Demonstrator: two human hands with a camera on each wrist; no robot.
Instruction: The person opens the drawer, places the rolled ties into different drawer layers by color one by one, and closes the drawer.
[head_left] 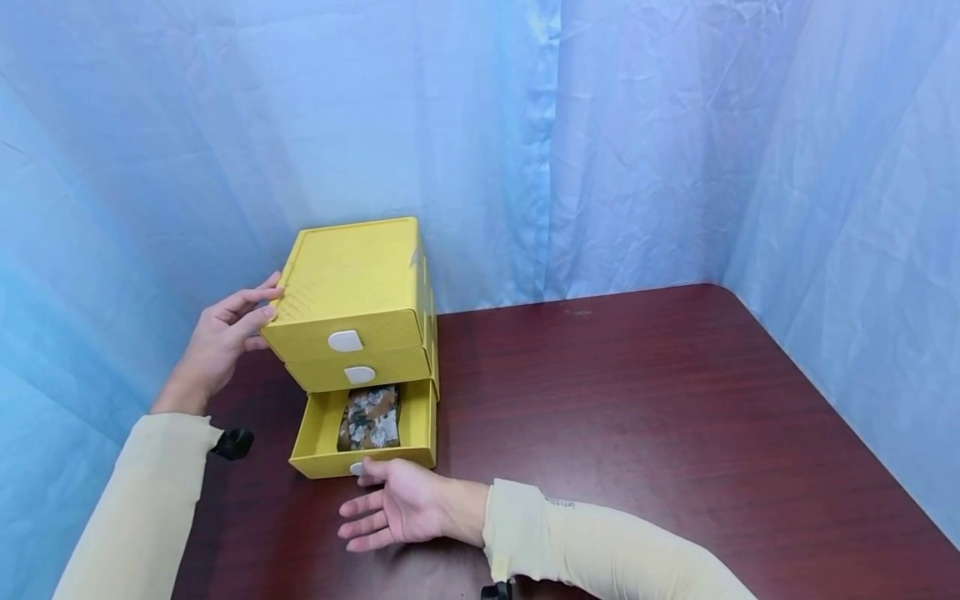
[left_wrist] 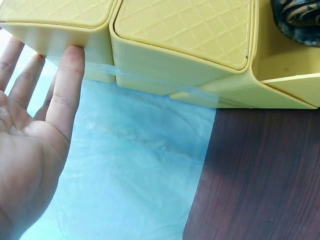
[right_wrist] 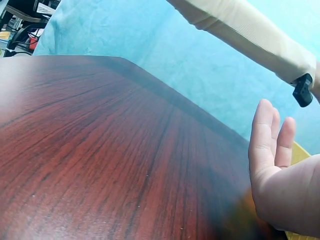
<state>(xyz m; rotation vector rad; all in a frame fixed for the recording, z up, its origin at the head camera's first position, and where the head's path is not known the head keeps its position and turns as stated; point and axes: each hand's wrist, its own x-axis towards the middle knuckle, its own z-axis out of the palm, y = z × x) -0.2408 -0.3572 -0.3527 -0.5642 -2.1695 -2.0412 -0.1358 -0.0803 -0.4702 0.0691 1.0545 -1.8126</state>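
A yellow drawer unit (head_left: 352, 275) with three stacked drawers and white tabs stands on the table. Its bottom drawer (head_left: 416, 417) is pulled out, and a folded brown, grey and dark patterned cloth (head_left: 371, 417) lies inside. With extended fingers, my left hand (head_left: 225, 333) touches the upper left side of the unit; the left wrist view shows those fingertips (left_wrist: 75, 55) against its yellow wall. My right hand (head_left: 405, 504) is at the front of the open drawer, palm turned up and fingers spread. Its thumb lies by the bottom drawer's white tab (head_left: 356, 469), partly covering it; contact is unclear.
The dark red-brown wooden table (head_left: 615, 417) extends to the right of the unit. Light blue curtains (head_left: 480, 125) hang behind and at both sides. In the right wrist view, dark equipment (right_wrist: 25, 25) shows beyond the table's far edge.
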